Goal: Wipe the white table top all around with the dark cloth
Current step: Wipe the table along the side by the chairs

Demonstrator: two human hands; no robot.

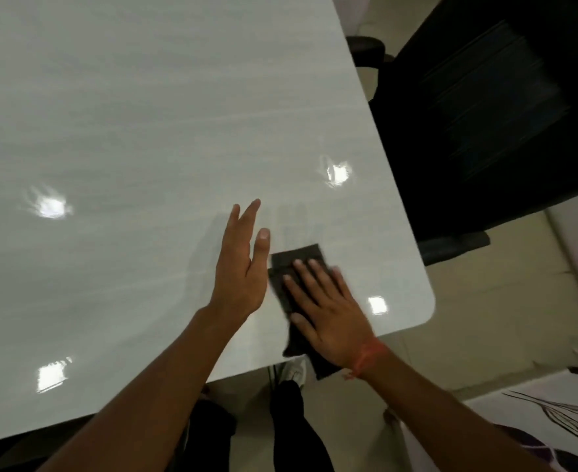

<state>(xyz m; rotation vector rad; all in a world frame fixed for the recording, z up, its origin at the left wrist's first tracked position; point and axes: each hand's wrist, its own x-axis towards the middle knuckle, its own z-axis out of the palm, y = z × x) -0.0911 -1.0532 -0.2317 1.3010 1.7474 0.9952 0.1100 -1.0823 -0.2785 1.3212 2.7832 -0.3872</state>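
Observation:
The glossy white table top [144, 131] fills most of the view, its rounded near-right corner at the lower right. A dark cloth [294, 258] lies flat near that corner, its near end hanging over the front edge. My right hand [328, 311] presses flat on the cloth with straight, spread fingers. Just left of the cloth, my left hand [243, 264] is held edge-on above the table, fingers straight, holding nothing.
A black office chair [485, 114] stands close against the table's right edge. Beige floor [485, 318] shows beyond the corner. My legs and a white shoe [294, 369] are below the front edge. A patterned white surface [553, 420] sits at the lower right.

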